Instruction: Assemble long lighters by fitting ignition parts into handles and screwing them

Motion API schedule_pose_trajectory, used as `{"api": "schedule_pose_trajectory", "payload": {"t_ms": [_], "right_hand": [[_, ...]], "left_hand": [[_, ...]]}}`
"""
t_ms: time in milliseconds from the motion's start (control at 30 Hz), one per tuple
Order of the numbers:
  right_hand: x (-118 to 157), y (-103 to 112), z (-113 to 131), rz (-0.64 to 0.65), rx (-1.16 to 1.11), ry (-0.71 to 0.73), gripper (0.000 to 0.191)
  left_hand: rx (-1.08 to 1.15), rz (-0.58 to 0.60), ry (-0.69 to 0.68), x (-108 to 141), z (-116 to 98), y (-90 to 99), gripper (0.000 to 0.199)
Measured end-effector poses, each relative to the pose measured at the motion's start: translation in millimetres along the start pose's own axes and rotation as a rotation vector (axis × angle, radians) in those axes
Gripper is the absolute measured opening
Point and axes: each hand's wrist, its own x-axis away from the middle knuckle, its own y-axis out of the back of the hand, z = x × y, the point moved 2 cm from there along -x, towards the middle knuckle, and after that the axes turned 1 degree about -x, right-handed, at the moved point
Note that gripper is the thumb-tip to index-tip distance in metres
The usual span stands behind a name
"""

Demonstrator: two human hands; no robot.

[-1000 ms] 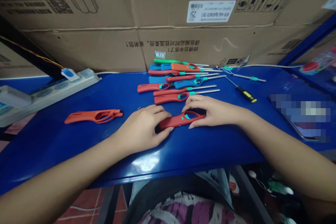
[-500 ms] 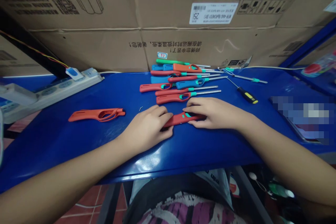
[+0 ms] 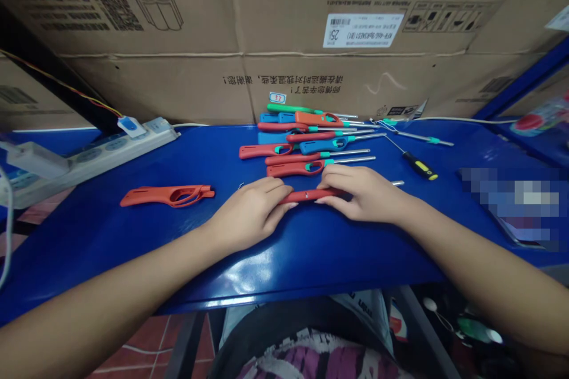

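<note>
A red gas lighter [image 3: 306,195] lies edge-up between both hands, just above the blue table. My left hand [image 3: 251,210] pinches its handle end with fingers closed. On the other end, my right hand [image 3: 355,192] grips it and hides the trigger part; the metal tip shows past the wrist. Behind my hands is a pile of lighters in red, blue, orange and green, the nearest being a red lighter [image 3: 296,169]. Off to the left rests an orange-red lighter casing [image 3: 166,196] without a metal tube. A small metal piece [image 3: 241,185] sits by my left hand.
A black and yellow screwdriver [image 3: 420,166] lies at the right, below a loose lighter tube [image 3: 422,137]. On the left stands a white power strip [image 3: 120,151]. A large cardboard box [image 3: 284,23] walls off the back. A pixelated flat item [image 3: 511,207] is at the right.
The red lighter has been turned so its narrow edge faces up, and its metal tip now shows beyond my right wrist. Both hands still hold it.
</note>
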Motion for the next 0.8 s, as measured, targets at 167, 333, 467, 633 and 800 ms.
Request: {"api": "schedule_pose_trajectory", "payload": {"t_ms": [167, 333, 467, 633, 800], "right_hand": [[-1.5, 4.0, -14.9, -0.054, -0.038, -0.121, 0.021], [1.0, 2.5, -12.3, -0.102, -0.048, -0.054, 0.021], [2.6, -1.2, -1.6, -0.126, 0.057, -0.006, 0.022], [-0.5, 1.0, 6.0, -0.072, 0.085, -0.084, 0.024], [-3.9, -0.9, 6.1, 0.029, 0.182, -0.221, 0.025]], "left_hand": [[0.053, -0.028, 0.067, -2.6, 1.3, 4.0, 0.026], [0.121, -0.050, 0.079, -2.9, 1.5, 3.5, 0.030], [0.060, -0.026, 0.010, -3.0, 0.0, -1.4, 0.029], [0.020, -0.016, 0.037, -3.8, -1.2, -0.7, 0.030], [0.009, -0.023, 0.085, -3.6, 3.8, -0.5, 0.030]]}}
